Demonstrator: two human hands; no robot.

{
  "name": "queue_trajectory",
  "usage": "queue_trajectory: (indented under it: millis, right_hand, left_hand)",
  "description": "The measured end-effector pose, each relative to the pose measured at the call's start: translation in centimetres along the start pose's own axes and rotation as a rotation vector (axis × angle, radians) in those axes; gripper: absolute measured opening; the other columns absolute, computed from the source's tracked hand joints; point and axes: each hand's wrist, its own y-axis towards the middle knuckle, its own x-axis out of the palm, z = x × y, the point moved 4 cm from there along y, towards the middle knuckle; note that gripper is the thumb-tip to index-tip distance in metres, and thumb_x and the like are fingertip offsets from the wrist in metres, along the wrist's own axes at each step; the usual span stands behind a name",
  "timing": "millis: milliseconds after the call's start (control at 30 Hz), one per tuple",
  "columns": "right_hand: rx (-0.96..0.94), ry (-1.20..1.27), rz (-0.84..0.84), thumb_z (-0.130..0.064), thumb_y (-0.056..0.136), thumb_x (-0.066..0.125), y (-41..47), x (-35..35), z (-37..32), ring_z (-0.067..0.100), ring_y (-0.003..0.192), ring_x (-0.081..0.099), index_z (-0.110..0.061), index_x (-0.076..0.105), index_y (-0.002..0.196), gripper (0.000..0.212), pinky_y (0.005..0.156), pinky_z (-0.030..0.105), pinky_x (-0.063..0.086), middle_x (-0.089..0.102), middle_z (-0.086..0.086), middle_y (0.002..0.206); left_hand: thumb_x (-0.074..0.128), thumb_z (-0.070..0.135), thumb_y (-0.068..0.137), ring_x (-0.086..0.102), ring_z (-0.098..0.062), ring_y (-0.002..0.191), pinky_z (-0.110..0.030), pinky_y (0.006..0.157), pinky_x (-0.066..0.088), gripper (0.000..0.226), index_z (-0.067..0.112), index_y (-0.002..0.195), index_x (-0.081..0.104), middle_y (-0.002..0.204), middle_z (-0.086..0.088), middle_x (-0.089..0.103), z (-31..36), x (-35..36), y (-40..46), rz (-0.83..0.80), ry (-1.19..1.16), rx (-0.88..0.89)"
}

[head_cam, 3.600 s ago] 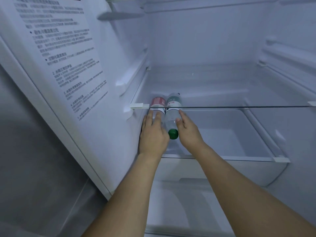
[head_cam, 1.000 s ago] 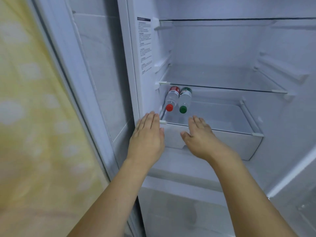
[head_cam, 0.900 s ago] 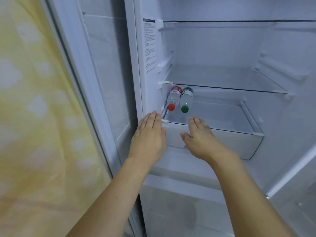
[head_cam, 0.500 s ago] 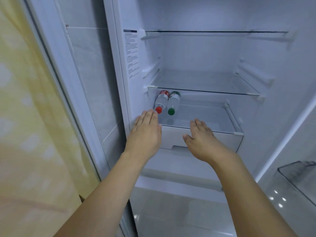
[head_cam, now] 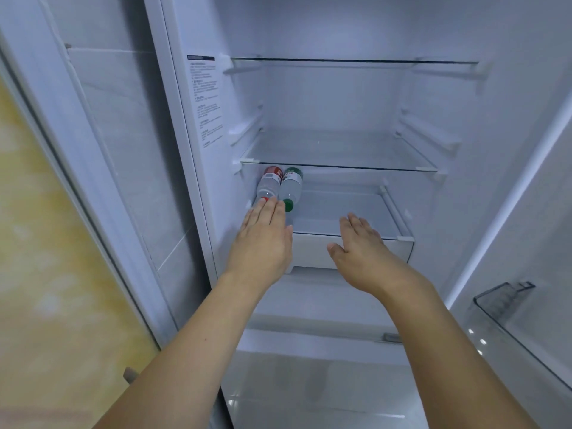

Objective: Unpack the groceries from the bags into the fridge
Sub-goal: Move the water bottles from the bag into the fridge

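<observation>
Two clear water bottles lie side by side at the left end of the fridge's lower shelf (head_cam: 346, 226), caps toward me: a red-capped bottle (head_cam: 268, 185) against the left wall and a green-capped bottle (head_cam: 291, 188) beside it. My left hand (head_cam: 263, 239) hovers flat in front of them, its fingertips covering part of the red cap, holding nothing. My right hand (head_cam: 362, 252) is spread flat over the white drawer front (head_cam: 312, 250), empty too. No bags are in view.
The open fridge has a glass shelf (head_cam: 337, 167) just above the bottles and another glass shelf (head_cam: 353, 61) higher up. A clear door bin (head_cam: 507, 308) juts out at the right. A yellow patterned surface (head_cam: 46, 274) fills the left.
Both hands let go of the bottles and drew back out of the shelf. My view pulled back and rose, and the upper shelf and the door bin came into sight.
</observation>
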Motion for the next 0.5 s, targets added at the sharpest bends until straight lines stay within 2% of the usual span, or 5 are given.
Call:
queue_trajectory:
  millis: [100,500]
  right_hand:
    - [0.029,0.006,0.012,-0.034,0.106,0.027,-0.5,-0.3,0.1,0.021,0.150,-0.009,-0.009,-0.002,0.155,0.062,0.121,0.034,-0.003,-0.010,0.006,0.163]
    - [0.115,0.000,0.025,-0.033,0.106,0.027,-1.5,-0.1,0.1,0.021,0.150,-0.008,-0.009,-0.001,0.155,0.062,0.121,0.033,-0.003,-0.009,0.007,0.163]
  left_hand:
    - [0.033,0.029,0.104,0.018,-0.029,0.148,-0.038,0.122,0.010,0.054,0.003,0.151,0.026,0.159,-0.013,0.024,0.2,0.0,0.2,-0.005,-0.008,0.037]
    - [0.032,0.031,0.105,0.014,-0.025,0.150,-0.039,0.122,0.010,0.054,0.006,0.152,0.024,0.161,-0.009,0.022,0.2,0.1,0.7,-0.031,-0.046,0.112]
